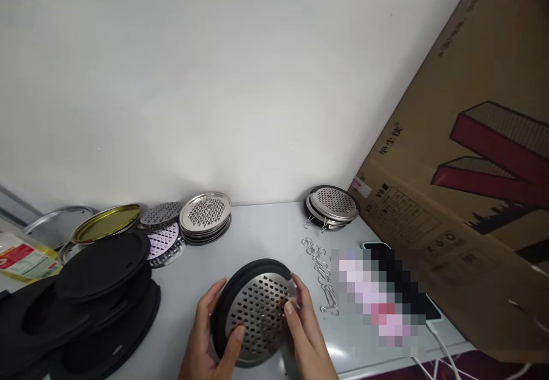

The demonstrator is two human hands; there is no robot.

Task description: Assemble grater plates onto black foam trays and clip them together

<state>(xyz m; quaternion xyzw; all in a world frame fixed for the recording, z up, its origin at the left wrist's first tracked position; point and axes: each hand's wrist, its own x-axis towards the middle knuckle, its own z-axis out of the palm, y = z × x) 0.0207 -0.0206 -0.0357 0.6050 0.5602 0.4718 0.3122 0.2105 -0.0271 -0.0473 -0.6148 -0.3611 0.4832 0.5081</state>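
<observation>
A round metal grater plate [259,311] rests against a black disc [227,297], whose dark rim shows along the top and left. My left hand [210,334] grips the pair at the left edge, its thumb lying on the perforated metal. On the opposite side my right hand [306,331] holds the right edge, thumb pressed on the grater face. Both hands keep the pieces tilted up over the grey table, fingertips hidden behind. To the right of my right hand lies a row of small wire hooks [323,280].
Black discs [105,266] are piled at the left, near a gold lid [107,223]. Stacked grater plates [206,214] stand by the wall. More plates with wire hooks [332,206] sit back right. A phone [407,283], partly blurred, and a large cardboard box [429,214] are at the right.
</observation>
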